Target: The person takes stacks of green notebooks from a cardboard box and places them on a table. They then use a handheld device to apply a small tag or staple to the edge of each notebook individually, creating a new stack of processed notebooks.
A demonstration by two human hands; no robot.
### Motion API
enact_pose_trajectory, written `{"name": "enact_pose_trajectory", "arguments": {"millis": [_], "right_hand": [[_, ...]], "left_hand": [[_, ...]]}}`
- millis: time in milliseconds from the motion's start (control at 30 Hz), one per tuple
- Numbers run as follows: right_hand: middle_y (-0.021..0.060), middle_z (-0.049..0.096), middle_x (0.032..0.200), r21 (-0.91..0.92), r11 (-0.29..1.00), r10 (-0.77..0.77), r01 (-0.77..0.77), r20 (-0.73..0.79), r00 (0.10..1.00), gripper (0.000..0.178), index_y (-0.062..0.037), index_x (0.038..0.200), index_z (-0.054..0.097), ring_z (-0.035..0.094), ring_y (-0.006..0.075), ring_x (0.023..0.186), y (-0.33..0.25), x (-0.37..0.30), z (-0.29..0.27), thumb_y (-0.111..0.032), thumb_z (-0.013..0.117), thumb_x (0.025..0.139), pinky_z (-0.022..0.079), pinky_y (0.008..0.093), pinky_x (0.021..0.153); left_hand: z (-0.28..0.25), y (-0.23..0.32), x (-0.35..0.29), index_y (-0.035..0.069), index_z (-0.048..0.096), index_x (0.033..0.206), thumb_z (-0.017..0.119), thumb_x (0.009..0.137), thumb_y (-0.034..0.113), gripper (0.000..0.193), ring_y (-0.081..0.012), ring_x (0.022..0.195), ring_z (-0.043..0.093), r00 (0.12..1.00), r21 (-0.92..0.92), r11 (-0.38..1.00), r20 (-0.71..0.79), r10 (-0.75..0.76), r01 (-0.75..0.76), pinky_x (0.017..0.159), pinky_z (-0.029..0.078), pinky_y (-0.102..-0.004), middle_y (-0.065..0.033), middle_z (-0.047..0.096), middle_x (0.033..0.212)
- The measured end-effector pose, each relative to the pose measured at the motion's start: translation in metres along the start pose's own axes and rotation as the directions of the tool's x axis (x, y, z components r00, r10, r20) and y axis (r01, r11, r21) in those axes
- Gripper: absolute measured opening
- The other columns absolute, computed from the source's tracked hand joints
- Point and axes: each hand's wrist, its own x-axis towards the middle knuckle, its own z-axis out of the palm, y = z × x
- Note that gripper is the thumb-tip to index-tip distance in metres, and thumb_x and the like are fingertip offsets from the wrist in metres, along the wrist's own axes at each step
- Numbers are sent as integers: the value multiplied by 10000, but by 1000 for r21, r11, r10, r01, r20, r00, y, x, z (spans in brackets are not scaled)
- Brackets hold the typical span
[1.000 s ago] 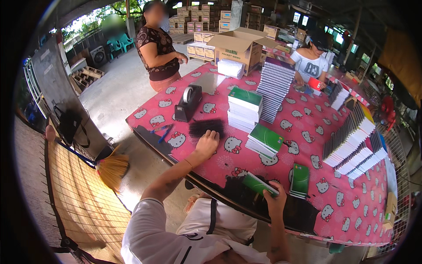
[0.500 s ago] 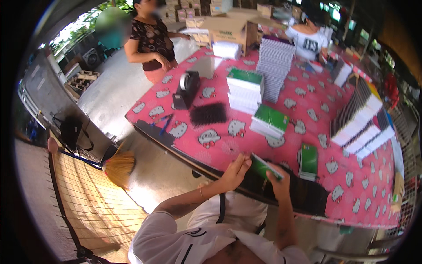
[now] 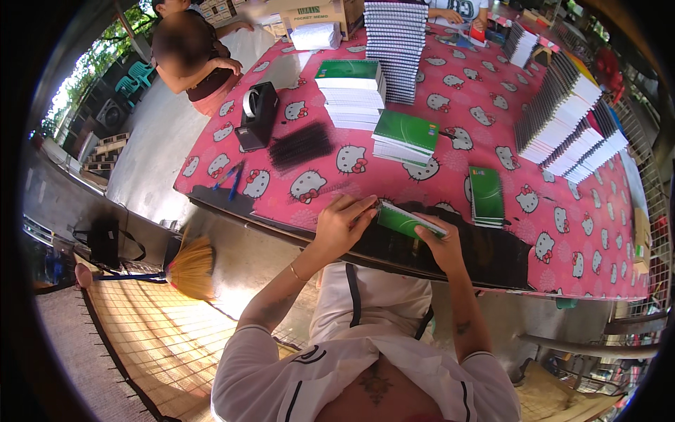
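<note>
Slim green-and-white notebook (image 3: 401, 222), slanted, held over the black-edged table (image 3: 485, 261)

Semi-open notebook workshop, bare concrete floor (image 3: 151, 151), stacked cartons (image 3: 221, 10) at the back, large cardboard box (image 3: 315, 19), tall piles of spiral notebooks (image 3: 394, 60) and a tape dispenser (image 3: 257, 121) on a pink-covered surface (image 3: 450, 193), trees (image 3: 74, 84) outside

Pink-covered table (image 3: 450, 188): slim blue tools (image 3: 235, 181) near near-left corner; black tape dispenser (image 3: 263, 124) behind, by left edge; black bristly bundle (image 3: 301, 146) right of tools. Centre: green-topped notebook stack (image 3: 351, 98), tall white spiral-bound stack (image 3: 395, 60) behind-right, lower green notebook stack (image 3: 404, 138) front-right. Green-and-white paper notepad (image 3: 401, 220) at near edge, in right hand (image 3: 444, 243), left of narrow green notebook pile (image 3: 486, 193). White spiral-notebook rows (image 3: 562, 105) by right edge. Brown cardboard box (image 3: 325, 14) by far-left corner.
</note>
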Motion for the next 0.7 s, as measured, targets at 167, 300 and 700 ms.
{"name": "enact_pose_trajectory", "arguments": {"millis": [167,300,700], "right_hand": [[56,703,986,0,1000,29,-29,-3,1000,278,-3,1176,696,600,79,894,5,0,-3,-127,692,927,470,235,799],[60,703,975,-59,998,21,-21,1,1000,287,10,1162,697,602,87,877,1,2,0,-144,705,919,474,246,788],[24,683,945,34,999,31,-31,22,999,248,23,1141,702,568,61,833,1,-19,-10,-80,698,915,456,218,749]], "left_hand": [[5,1,-2,67,711,1115,756,826,69,292,-210,651,628,992,-41,992,46,-118,120,580,506,-314,-80,655,884],[-13,-2,14,74,678,1115,766,825,105,305,-216,670,643,973,-136,989,231,-30,63,611,521,-338,-84,648,933],[-13,-4,24,112,629,1158,632,929,354,333,-337,943,653,819,-76,997,570,64,-25,714,529,-458,-99,608,1224]]}}
